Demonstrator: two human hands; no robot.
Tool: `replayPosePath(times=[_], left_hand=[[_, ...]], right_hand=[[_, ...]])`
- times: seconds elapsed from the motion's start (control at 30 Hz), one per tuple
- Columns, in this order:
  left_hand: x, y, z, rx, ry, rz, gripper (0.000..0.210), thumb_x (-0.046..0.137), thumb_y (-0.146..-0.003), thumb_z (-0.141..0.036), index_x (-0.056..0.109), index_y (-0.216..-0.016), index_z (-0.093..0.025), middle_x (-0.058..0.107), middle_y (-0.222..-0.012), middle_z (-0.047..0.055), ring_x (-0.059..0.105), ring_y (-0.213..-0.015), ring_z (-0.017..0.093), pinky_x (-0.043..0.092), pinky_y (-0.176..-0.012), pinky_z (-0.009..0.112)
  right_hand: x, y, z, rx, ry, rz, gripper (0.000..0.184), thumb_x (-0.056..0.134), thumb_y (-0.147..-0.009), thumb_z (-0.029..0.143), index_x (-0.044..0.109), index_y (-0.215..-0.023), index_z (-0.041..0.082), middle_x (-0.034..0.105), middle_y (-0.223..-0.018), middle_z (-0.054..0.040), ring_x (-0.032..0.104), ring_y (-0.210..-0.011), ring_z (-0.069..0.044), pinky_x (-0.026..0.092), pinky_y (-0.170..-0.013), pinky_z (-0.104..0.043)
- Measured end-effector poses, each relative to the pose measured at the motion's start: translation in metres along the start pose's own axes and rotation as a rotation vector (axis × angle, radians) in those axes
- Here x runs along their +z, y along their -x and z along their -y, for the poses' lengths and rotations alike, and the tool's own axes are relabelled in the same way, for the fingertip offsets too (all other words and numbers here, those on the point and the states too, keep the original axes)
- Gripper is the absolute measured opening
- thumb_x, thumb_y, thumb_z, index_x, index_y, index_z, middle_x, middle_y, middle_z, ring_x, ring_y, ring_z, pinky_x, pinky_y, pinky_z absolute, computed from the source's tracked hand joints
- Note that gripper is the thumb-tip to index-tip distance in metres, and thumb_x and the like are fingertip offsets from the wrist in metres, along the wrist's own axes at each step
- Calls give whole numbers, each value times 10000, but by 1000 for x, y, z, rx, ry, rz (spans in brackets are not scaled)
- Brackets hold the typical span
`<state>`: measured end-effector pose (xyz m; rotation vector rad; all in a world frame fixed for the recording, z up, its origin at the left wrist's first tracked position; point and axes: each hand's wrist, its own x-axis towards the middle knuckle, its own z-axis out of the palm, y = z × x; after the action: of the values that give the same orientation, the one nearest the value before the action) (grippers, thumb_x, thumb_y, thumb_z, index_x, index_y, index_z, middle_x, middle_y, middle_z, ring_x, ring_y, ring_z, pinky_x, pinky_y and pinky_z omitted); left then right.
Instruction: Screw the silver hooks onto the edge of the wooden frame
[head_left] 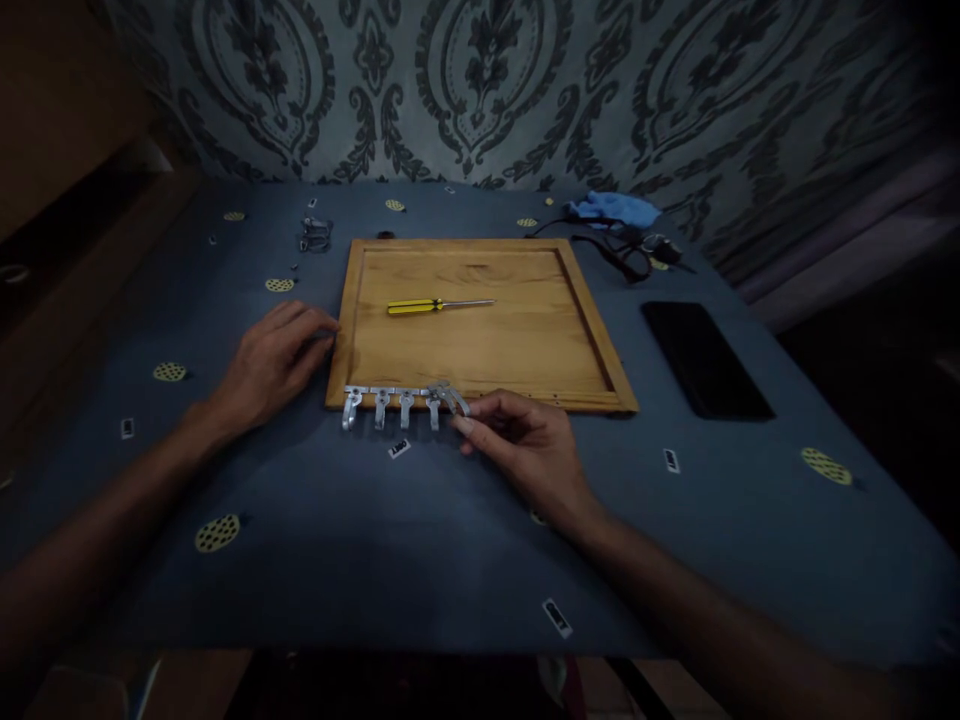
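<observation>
A framed wooden board [480, 350] lies flat on the table, with a yellow-and-black screwdriver [439, 306] resting on its panel. Several silver metal hooks [406, 408] sit in a row along the left part of its near edge. Between thumb and fingers, my right hand [529, 450] pinches another metal hook [451, 398], held tilted at the right end of that row. My left hand [274, 365] rests on the table with fingers loosely stretched, their tips touching the board's left side. It holds nothing that I can see.
Some more metal hooks [316, 235] lie at the back left. A black phone or tablet [705, 360] lies right of the board. Dark-framed glasses [619, 255], a blue cloth [616, 209] and keys [664, 250] are at the back right. Patterned fabric [480, 90] hangs behind the table.
</observation>
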<state>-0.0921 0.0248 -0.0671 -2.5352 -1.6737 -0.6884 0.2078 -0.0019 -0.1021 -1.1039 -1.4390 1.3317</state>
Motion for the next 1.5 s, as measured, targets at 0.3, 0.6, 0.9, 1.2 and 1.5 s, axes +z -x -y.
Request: replayPosePath(times=[0.3, 0.6, 0.9, 1.2, 1.5], left_hand=[[-12, -1, -40, 106, 126, -3, 199, 486, -1036, -278, 643, -1112, -182, 714, -1060, 53, 672, -984, 191, 540, -876, 337], [-16, -8, -79, 214, 251, 208, 274, 542, -1022, -356, 615, -1219, -179, 652, -1199, 84, 610, -1149, 225, 526, -964, 360], [11, -17, -108, 229, 14, 337, 437, 772, -862, -420, 621, -1192, -177, 630, -1241, 106, 554, -1211, 315, 502, -1040, 479], [17, -18, -114, 214, -6, 337, 398, 768, -866, -410, 635, -1145, -159, 636, -1208, 107, 557, -1165, 300, 494, -1021, 463], [24, -17, -116, 219, -15, 331, 337, 731, -895, -402, 634, -1125, -177, 650, -1159, 91, 570, -1145, 295, 503, -1014, 463]], right_hand=[[-2, 6, -4, 49, 14, -16, 177, 812, -746, 337, 701, -727, 201, 676, -619, 22, 649, -538, -112, 554, -562, -254], [-3, 8, -4, 85, 32, 1, 224, 810, -771, 414, 740, -772, 201, 670, -592, 27, 640, -523, -111, 562, -557, -255], [1, 11, -3, 66, 69, -18, 215, 759, -808, 403, 747, -750, 196, 677, -606, 18, 575, -481, -92, 471, -476, -227], [0, 11, -6, -7, 118, 4, 157, 716, -839, 326, 735, -734, 211, 682, -615, 27, 553, -499, -97, 416, -486, -233], [-1, 10, -8, -54, 245, 10, 111, 692, -849, 302, 757, -799, 226, 720, -671, 21, 614, -591, -123, 447, -576, -265]])
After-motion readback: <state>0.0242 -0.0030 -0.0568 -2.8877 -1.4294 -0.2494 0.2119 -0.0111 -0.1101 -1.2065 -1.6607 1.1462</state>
